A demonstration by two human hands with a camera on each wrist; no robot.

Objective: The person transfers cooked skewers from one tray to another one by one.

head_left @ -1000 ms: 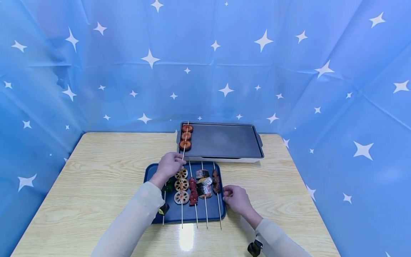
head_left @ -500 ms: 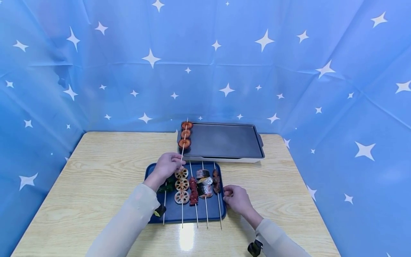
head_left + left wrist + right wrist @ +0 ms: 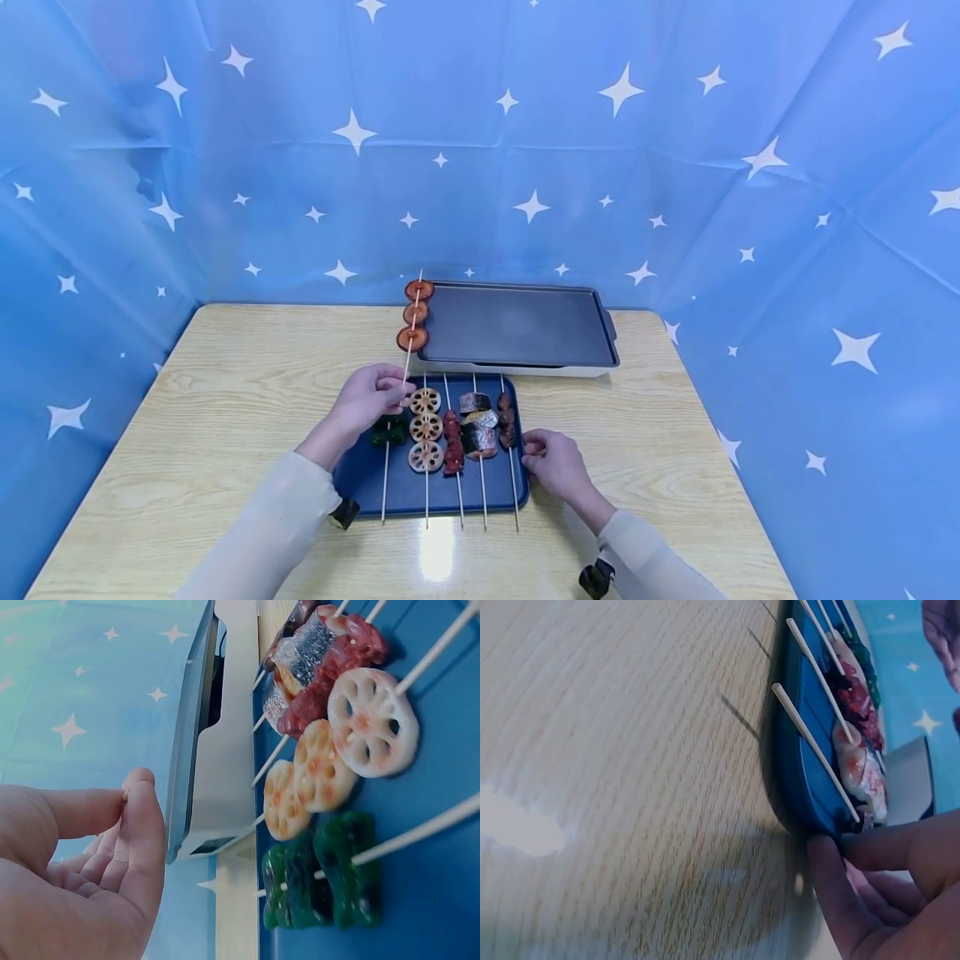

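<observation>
In the head view, my left hand [image 3: 365,402] pinches the lower stick of a skewer of round brown mushroom caps [image 3: 412,339]. The caps are lifted over the left end of a dark griddle [image 3: 517,327]. Thumb and forefinger meet in the left wrist view, where the caps are out of frame. Below lies a blue tray [image 3: 408,502] with skewers of green pieces [image 3: 349,866], lotus root slices [image 3: 426,427], red meat [image 3: 453,446], silvery-skinned fish pieces [image 3: 478,433] and brown chunks [image 3: 506,421]. My right hand [image 3: 557,462] grips the tray's right rim between thumb and fingers.
The griddle, on a white base [image 3: 517,369], stands at the back of the wooden table [image 3: 247,375], just behind the tray. A blue star-patterned curtain [image 3: 480,208] surrounds the table's back and sides. Stick ends jut over the tray's front edge.
My left hand has carried the mushroom skewer up and to the left, from above the griddle's left part to over its left edge. The right hand stays at the tray's rim.
</observation>
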